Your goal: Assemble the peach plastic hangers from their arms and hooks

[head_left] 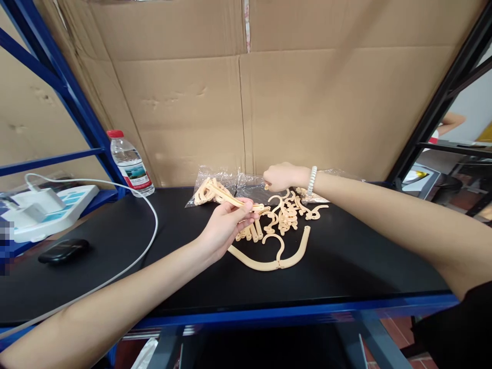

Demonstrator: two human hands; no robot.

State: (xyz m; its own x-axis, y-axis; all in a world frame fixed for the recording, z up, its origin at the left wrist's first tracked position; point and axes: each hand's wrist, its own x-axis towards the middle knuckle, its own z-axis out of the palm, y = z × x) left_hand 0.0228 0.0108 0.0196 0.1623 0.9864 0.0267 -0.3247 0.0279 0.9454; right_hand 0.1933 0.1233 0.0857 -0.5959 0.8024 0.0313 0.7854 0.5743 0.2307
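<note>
Between the thumb and fingers of my left hand (226,224) is a beige plastic hanger arm (258,207), held above the pile. My right hand (282,177), wearing a pale coiled band at the wrist, is closed over the far side of the pile. A small beige piece (266,187) shows at its fingertips, too small to make out fully. Below the hands lies a beige hanger (261,266) with its hook (282,247) upright at the joint. Several loose beige hooks and small parts (287,218) are heaped behind it, with more arm pieces (249,233) beside them.
A clear plastic bag (198,189) with beige parts lies at the back. A water bottle (132,166) with a red cap stands at the left, near a power strip (57,212), a white cable (157,225) and a black case (64,251). Cardboard (307,102) walls the table's back.
</note>
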